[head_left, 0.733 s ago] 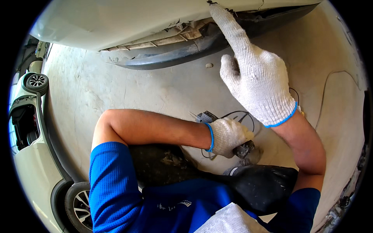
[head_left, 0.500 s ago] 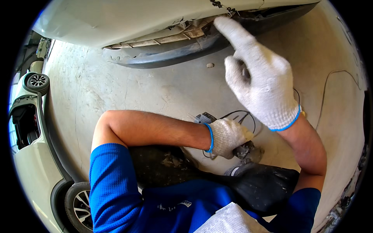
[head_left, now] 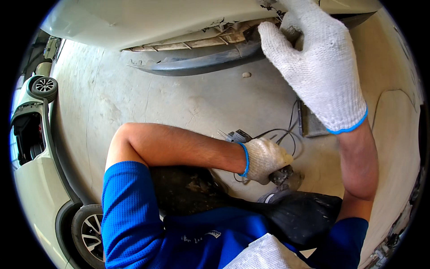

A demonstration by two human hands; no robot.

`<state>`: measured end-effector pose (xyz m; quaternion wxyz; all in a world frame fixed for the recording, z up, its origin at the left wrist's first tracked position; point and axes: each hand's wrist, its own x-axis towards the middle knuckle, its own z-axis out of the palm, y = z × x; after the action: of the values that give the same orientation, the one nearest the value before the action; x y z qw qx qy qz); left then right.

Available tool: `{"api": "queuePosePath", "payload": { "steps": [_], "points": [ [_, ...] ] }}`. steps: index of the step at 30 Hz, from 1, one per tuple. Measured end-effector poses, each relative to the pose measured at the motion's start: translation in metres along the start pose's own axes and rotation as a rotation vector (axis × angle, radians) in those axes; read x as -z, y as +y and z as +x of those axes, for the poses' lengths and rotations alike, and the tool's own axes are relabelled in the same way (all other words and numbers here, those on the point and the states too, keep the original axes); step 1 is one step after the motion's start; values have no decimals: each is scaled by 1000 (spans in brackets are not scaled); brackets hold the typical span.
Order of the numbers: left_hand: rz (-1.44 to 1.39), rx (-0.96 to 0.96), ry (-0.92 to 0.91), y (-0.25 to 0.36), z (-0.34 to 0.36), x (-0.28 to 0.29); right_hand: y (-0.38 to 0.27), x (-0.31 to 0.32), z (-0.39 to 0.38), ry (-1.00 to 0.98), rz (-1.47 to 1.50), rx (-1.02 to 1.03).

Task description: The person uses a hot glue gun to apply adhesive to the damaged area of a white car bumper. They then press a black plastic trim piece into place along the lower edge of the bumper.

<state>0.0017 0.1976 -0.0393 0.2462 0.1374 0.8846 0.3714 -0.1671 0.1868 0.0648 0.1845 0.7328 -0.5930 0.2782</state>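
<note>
My left hand (head_left: 268, 160), in a white knit glove with a blue cuff, is closed round a dark, blocky object (head_left: 281, 175) whose end sticks out below the fingers. Just beyond that wrist shows a grey tool (head_left: 238, 136) with two thin metal prongs; whether it joins the held object is hidden. My right hand (head_left: 320, 62), gloved alike, reaches up to a pale car bumper (head_left: 179, 22), thumb spread from the fingers. Its fingertips run toward the top edge, so contact cannot be told. Cracks mark the bumper above a gap, and its black lower trim (head_left: 201, 66) hangs partly away.
A black cable (head_left: 286, 131) loops over the concrete floor by a dark flat case (head_left: 311, 119). A small stone (head_left: 246, 75) lies below the trim. Another pale car (head_left: 40, 188) stands at the left. A thin cord (head_left: 375, 105) lies at the right.
My right hand has moved up and right, from a pointing finger to a wider spread, uncovering the flat case. My left hand has stayed closed in place. The view has shifted slightly.
</note>
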Motion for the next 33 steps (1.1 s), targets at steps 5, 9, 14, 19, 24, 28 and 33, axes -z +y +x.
{"api": "queuePosePath", "payload": {
  "steps": [5,9,14,19,24,28,33],
  "points": [
    [-11,74,-103,4,2,6,-4,-1,-1,20,13,25],
    [17,61,-30,-5,3,-10,8,18,-12,41,12,30],
    [-31,117,-102,-4,8,-5,13,19,-20,24,17,60],
    [3,64,-60,-11,10,-19,-2,-9,-13,19,-18,127],
    [-13,86,-76,-8,9,-15,-2,-12,-12,28,-2,137],
    [-34,105,-100,-12,13,-17,9,2,-22,75,0,106],
    [-57,172,-77,-16,17,-23,32,30,-36,111,-26,-11]
  ]
}}
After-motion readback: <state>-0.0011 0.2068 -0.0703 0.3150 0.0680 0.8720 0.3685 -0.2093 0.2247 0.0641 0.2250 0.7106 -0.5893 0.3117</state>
